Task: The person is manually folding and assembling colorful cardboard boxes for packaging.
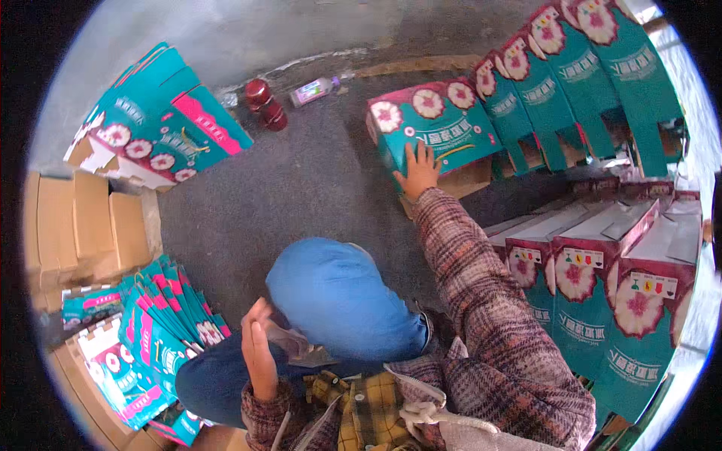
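Note:
My right hand (419, 171) reaches forward with its fingers spread over the near left corner of a teal carton (451, 134). This carton has a dark red edge and pictures of round cut fruit, and it stands at the left end of a row of similar cartons (538, 90). Beside my bent knee, my left hand (260, 355) is raised with its fingers stretched out and nothing in it. Left of that hand lies a fanned pile of flat folded teal and pink cartons (162, 308).
More upright teal cartons (579, 301) with white tops line the right side. Flattened teal cartons (158, 120) lean at the back left, above brown cardboard boxes (94, 222). A dark red flask (266, 105) and a plastic bottle (314, 91) are by the wall on the dark floor (316, 188).

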The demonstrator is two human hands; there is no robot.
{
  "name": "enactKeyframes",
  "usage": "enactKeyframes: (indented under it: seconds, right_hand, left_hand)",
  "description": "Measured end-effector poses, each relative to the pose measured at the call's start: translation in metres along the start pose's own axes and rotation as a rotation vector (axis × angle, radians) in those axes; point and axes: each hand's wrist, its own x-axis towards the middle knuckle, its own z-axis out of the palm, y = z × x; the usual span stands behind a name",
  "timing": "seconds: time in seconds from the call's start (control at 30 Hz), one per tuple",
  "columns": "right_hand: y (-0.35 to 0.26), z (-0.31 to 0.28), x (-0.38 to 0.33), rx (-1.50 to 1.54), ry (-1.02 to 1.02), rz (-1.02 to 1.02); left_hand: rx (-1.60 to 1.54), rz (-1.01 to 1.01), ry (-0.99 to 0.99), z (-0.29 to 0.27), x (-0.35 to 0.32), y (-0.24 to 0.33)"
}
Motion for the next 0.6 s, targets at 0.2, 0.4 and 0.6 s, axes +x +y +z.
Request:
enactKeyframes:
  seconds: [0.2, 0.4, 0.6]
  right_hand:
    - [0.049, 0.008, 0.044, 0.105, -0.033, -0.375]
    - [0.087, -0.035, 0.049, 0.608, -0.062, -0.506]
    - [-0.043, -0.249, -0.072, 1.274, -0.818, -0.564]
  left_hand:
    - [0.610, 0.259, 0.273, -0.027, -0.057, 0.036]
    - [1.224, 0.232, 0.626, 0.008, -0.105, 0.084]
    - [1.220, 0.229, 0.814, 0.007, -0.133, 0.060]
